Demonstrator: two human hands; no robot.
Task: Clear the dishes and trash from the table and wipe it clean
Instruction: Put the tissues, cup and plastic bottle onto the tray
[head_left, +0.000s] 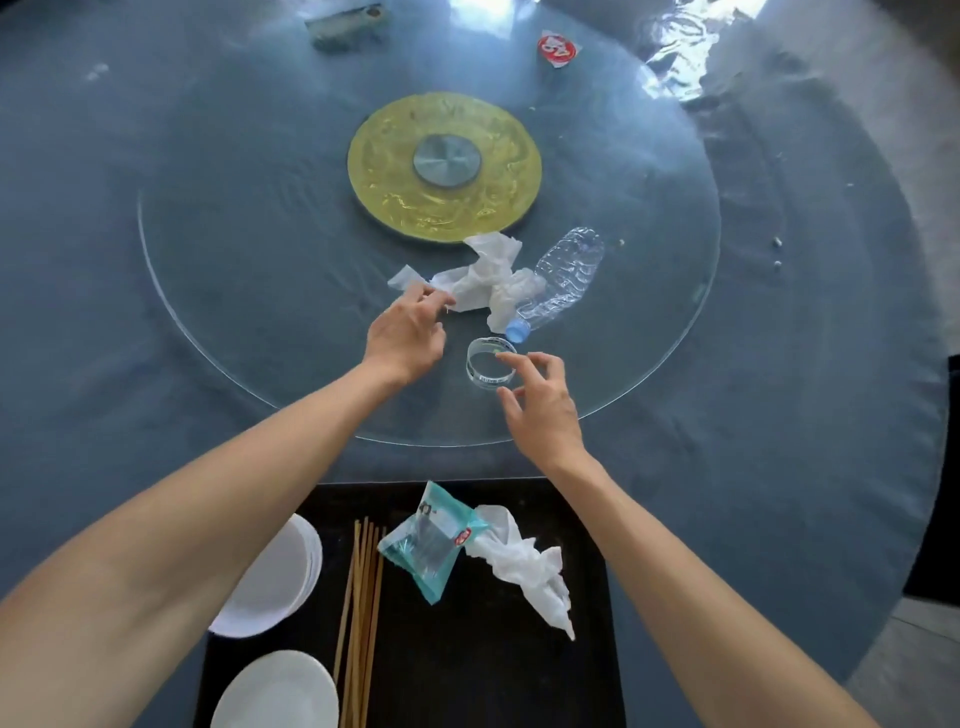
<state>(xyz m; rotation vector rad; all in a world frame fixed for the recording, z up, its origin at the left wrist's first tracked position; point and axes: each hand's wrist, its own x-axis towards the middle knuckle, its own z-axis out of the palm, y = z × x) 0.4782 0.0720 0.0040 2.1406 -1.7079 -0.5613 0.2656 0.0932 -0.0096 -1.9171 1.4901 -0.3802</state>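
On the glass turntable (208, 291) lie a crumpled white napkin (478, 278), a crushed clear plastic bottle (563, 280) with a blue cap, and a clear plastic label ring (480, 376). My left hand (408, 332) reaches to the napkin's left end, fingertips touching it. My right hand (543, 402) hovers at the ring's right side, fingers spread and holding nothing. A black tray (467, 670) near me holds white plates (275, 571), wooden chopsticks (361, 613), a teal wrapper (428, 540) and another napkin (524, 564).
A gold disc (493, 140) marks the turntable's centre. At the far side lie a grey packet (345, 23), a red-and-white wrapper (557, 49) and crinkled clear plastic (685, 57). Crumbs dot the blue tablecloth (779, 338) at right.
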